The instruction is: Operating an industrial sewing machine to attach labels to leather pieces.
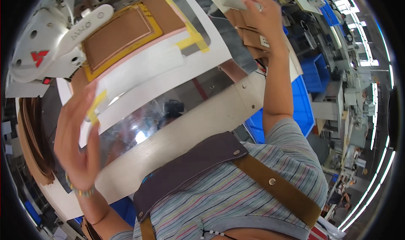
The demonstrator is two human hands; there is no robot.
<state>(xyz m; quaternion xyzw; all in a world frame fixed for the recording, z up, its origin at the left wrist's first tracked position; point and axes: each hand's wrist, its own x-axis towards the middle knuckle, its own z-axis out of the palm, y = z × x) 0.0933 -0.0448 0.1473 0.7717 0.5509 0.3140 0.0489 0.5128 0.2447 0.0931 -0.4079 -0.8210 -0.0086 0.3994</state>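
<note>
1) my left grip (pixel 77 132) is loose, thumb and fingers apart with nothing visible between them, at the near left corner of the white sheet (pixel 211 56); it's blurred, so i can't tell if it's touching
2) my right grip (pixel 266 22) is unclenched too, raised near the loose brown pieces (pixel 249 31), nothing in it that i can see
3) the brown panel (pixel 120 41) lies on the sheet inside a yellow frame (pixel 157 31), right beside the white machine (pixel 40 41)
4) main worry: if my left fingers snag the yellow tape (pixel 98 101), the sheet could skew and i reckon the panel goes crooked with it
5) a careless left swing could also rap my knuckles on the machine
6) and a low right forearm might sweep those pieces off the surface (pixel 190 132)
</note>
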